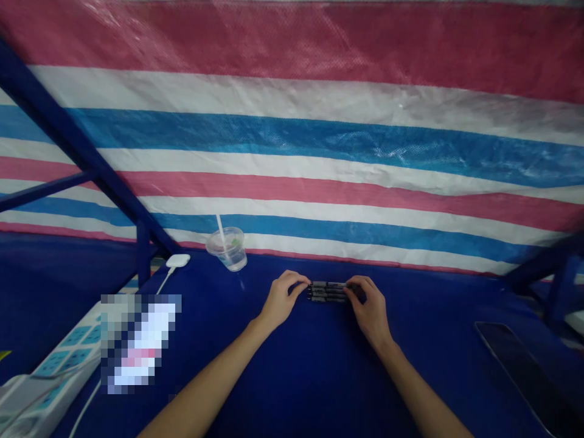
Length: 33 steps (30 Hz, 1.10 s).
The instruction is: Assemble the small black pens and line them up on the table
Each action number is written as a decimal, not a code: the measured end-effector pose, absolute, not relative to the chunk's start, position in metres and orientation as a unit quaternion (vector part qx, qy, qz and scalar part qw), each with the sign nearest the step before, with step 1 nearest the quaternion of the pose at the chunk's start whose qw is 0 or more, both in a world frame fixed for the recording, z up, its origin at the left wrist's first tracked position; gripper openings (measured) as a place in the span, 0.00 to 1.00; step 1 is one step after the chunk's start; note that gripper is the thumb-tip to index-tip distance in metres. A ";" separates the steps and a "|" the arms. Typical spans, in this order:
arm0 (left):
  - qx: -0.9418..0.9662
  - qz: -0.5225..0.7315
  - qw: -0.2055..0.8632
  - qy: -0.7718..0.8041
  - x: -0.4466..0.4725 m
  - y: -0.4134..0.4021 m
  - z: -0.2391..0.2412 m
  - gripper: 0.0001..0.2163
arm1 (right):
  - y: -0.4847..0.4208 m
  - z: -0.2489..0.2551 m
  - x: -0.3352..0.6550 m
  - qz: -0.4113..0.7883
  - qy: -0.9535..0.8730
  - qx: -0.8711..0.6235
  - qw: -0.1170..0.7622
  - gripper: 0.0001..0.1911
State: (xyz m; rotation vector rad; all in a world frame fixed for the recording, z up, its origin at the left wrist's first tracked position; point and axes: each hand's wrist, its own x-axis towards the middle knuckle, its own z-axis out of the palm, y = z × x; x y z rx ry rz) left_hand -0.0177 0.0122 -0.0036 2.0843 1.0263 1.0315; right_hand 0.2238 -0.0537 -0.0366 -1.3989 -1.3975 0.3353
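Observation:
Several black pens (327, 292) lie side by side in a small stack of rows on the dark blue tabletop (301, 377). At their left ends is my left hand (283, 298), its thumb and fingers pinched together against the end of the uppermost pen. My right hand (368, 304) closes around the right ends, with the thumb below and the fingers above, hiding those ends. Both hands rest close to the table surface, one on each side of the pens.
A clear plastic cup (233, 257) with a straw stands at the back left. Nearby are a white charger (177, 261) with a cable, a power strip (68, 359) and a pixelated patch. A dark phone (520, 365) lies right. Striped sheeting (319, 140) hangs behind.

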 end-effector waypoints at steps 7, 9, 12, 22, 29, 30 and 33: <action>0.796 0.383 0.284 0.373 -0.016 0.017 -0.009 0.06 | -0.052 -0.037 0.224 0.098 -0.584 -0.594 0.545 0.14; 0.798 0.375 0.283 0.377 -0.016 0.019 -0.011 0.06 | -0.051 -0.038 0.225 0.087 -0.582 -0.599 0.543 0.14; 0.802 0.351 0.279 0.393 -0.016 0.019 -0.011 0.07 | -0.049 -0.038 0.225 0.074 -0.580 -0.608 0.538 0.12; 0.825 0.298 0.245 0.413 -0.012 0.014 -0.008 0.08 | -0.041 -0.037 0.232 0.097 -0.609 -0.602 0.507 0.11; 0.842 0.288 0.210 0.405 -0.011 0.011 -0.008 0.07 | -0.040 -0.043 0.233 0.129 -0.622 -0.615 0.467 0.15; 0.845 0.283 0.206 0.404 -0.011 0.011 -0.008 0.07 | -0.040 -0.044 0.233 0.131 -0.625 -0.617 0.460 0.16; 0.857 0.273 0.195 0.392 -0.010 0.009 -0.007 0.14 | -0.042 -0.045 0.232 0.123 -0.655 -0.613 0.424 0.20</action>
